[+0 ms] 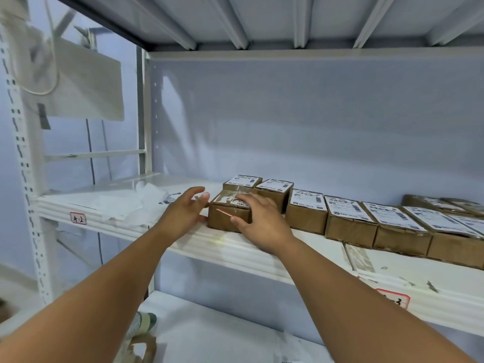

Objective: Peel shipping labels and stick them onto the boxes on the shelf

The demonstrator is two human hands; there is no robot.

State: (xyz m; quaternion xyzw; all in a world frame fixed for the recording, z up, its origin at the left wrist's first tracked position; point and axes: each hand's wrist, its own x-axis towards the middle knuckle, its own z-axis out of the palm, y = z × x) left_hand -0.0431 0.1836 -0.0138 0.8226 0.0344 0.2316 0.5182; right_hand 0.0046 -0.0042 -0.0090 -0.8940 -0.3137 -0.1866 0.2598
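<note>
Head view, middle shelf (125, 226) of a white metal rack.

Box (224, 220): brown carton, at the front edge of the shelf, left end of the stock. Clear tape across its top, a thin red line on its front face.

Right hand (259, 221): draped over the box's top right corner. Fingers (246, 199) lie close together and nearly flat on the top, covering most of a label (243, 204); only a sliver of print shows beside them. Thumb stretched across the front face. Pressing, not pinching.

Left hand (183, 213): just left of the box, fingers spread wide and relaxed, holding nothing. Fingertips level with the box's top left corner; thumb low by the bottom left corner. Touching or a hair apart: cannot tell.

Two labelled boxes (258, 184) stand right behind the box. To the right, a row (351, 218) of labelled boxes runs along the shelf, side by side.

Left of the hands: loose white sheets (141, 203), crumpled, and printed labels (170, 199) lying flat, partly hidden by the left hand.

Red-bordered tags (78, 218) on the shelf lip. White lower shelf (214, 334) below the arms.
</note>
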